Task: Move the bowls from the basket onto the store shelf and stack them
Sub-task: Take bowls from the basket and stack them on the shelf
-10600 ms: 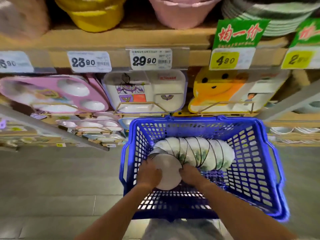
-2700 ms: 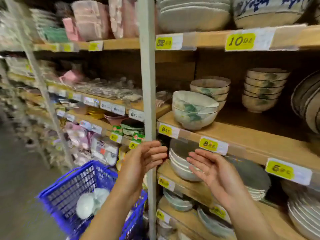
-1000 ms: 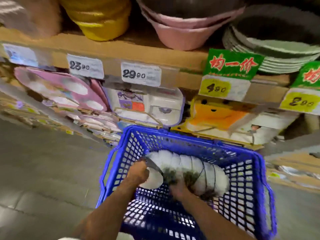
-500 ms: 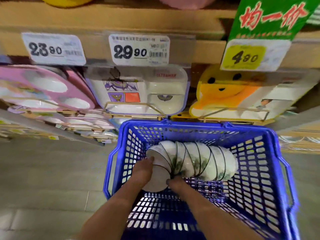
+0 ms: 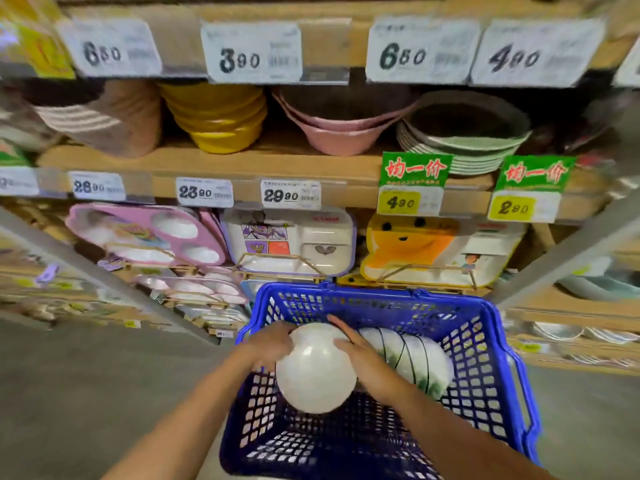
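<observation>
A white bowl (image 5: 316, 370) is lifted above the blue plastic basket (image 5: 491, 362), its pale inside facing me. My left hand (image 5: 268, 344) grips its left rim and my right hand (image 5: 363, 358) grips its right rim, fingers reaching over the top. Behind my right hand, a row of several white bowls with green leaf prints (image 5: 412, 358) lies nested on its side in the basket. The basket stands on the grey floor in front of the shelving.
Wooden shelves (image 5: 277, 164) rise right behind the basket. Yellow bowls (image 5: 218, 116), pink bowls (image 5: 339, 129) and green plates (image 5: 464, 147) stand on the upper board. Children's divided trays (image 5: 291, 240) lean in wire racks just above the basket. Grey floor (image 5: 86, 393) lies left.
Both hands have pulled the front bowl off the nested row and raised it above the basket. My view has tilted upward, showing more shelves.
</observation>
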The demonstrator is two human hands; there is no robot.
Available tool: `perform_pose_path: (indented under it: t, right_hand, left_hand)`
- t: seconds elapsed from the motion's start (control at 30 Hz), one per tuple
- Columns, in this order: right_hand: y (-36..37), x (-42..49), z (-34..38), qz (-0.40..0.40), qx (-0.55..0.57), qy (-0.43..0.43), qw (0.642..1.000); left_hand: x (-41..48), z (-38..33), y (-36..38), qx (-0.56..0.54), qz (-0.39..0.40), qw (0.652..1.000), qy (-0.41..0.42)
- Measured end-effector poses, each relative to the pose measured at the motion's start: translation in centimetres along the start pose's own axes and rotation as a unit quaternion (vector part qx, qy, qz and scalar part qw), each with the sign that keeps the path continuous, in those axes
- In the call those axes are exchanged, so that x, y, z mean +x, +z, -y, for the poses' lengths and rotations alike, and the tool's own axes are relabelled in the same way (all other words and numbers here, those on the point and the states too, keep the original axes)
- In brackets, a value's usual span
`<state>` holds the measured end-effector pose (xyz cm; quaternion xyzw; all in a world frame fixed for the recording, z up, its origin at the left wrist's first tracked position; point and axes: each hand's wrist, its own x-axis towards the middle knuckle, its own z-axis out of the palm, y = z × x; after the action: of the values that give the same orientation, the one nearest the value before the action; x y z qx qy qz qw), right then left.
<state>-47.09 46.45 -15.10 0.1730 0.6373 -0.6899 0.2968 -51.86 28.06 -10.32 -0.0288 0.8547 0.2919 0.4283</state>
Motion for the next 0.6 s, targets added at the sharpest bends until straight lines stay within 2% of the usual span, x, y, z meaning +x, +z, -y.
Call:
perform_pose_path:
  t: [0.13,0.27,0.37,0.47,0.6]
  right_hand:
    - [-0.2,-2.2,4.8,-0.028,0.098,-0.040,0.994]
    - [-0.5,-4.8,8.8,-0.055,0.149,-0.070,0.985]
    - [-1.4,-7.2,11.4,-0.079,0.174,-0.077,0.979]
    - [-3.2,-9.6,14.1,-0.084,0.160,-0.079,0.980]
    - [-5.4,-12.3,17.0,-0.087,0.144,-0.078,0.983]
  left_hand:
    - [-2.9,-2.0,-2.3,-0.083,-0.027,0.995,0.039]
    - [-5.0,-3.6,-3.8,-0.190,-0.087,0.973,0.095]
    - [-6.3,-5.3,-4.7,-0.219,-0.111,0.959,0.145]
    - [-7.8,-7.8,-5.3,-0.228,-0.093,0.948,0.201]
    - [-10.4,-12.3,-4.4,-0.326,-0.009,0.909,0.260]
